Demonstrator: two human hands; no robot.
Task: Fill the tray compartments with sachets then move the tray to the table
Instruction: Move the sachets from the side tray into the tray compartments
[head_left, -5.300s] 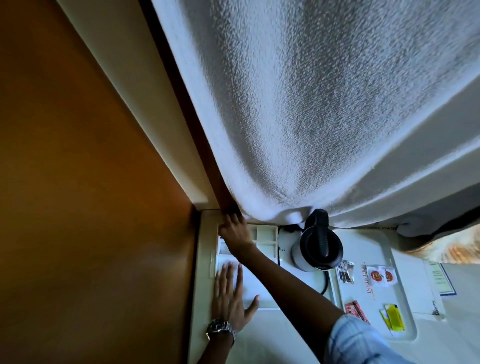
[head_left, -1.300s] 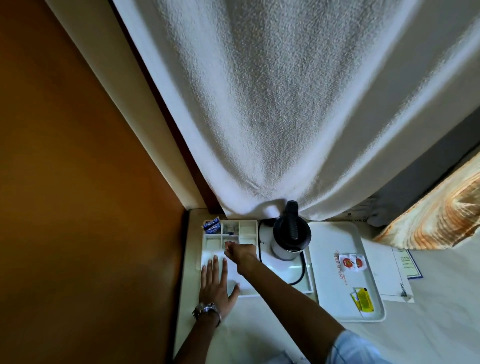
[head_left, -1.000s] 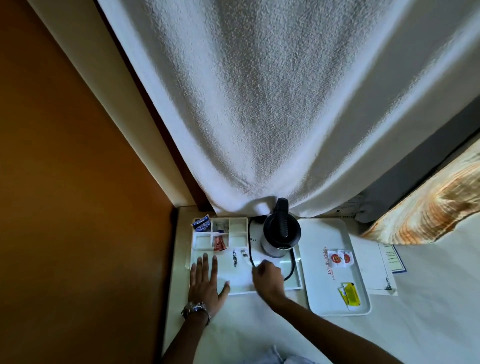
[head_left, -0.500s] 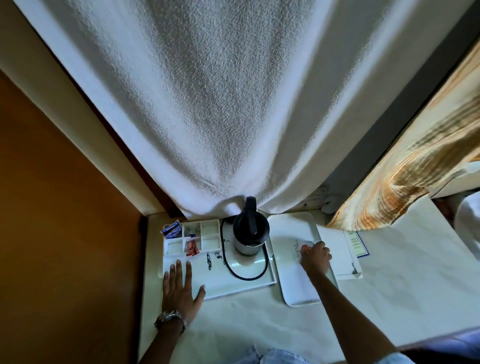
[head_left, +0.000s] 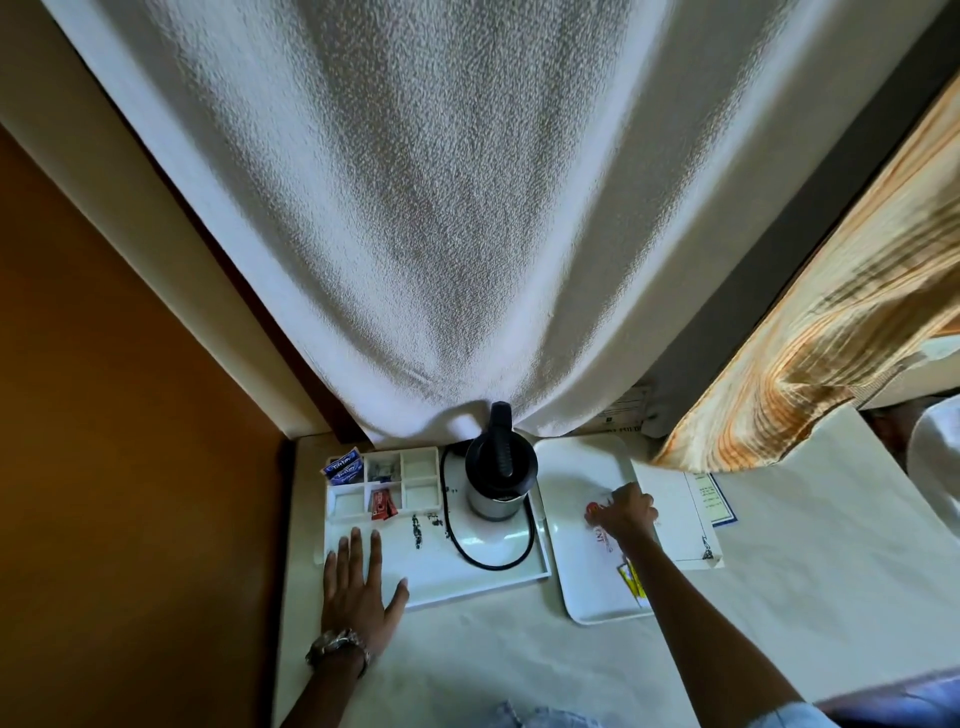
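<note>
A white tray (head_left: 467, 574) with several small compartments at its back left lies on the counter. Blue sachets (head_left: 343, 466) fill the back-left compartment, small pale sachets (head_left: 383, 469) the one beside it, and red sachets (head_left: 382, 505) the middle front one. My left hand (head_left: 358, 587) lies flat and spread on the tray's front-left part. My right hand (head_left: 626, 512) reaches over a second plain white tray (head_left: 576, 587), its fingers closing on red-and-white sachets (head_left: 593, 510). A yellow sachet (head_left: 631, 577) shows beside my right forearm.
A black and steel kettle (head_left: 500, 470) stands on the compartment tray with its black cord (head_left: 493, 551) looped in front. A white towel (head_left: 441, 234) hangs low over the counter's back. A paper card (head_left: 691, 514) lies right of the plain tray. An orange wall (head_left: 119, 415) bounds the left.
My right hand put red sachets into the middle front compartment, then swung right to the plain tray and now closes on the red-and-white sachets. My left hand stayed flat on the tray.
</note>
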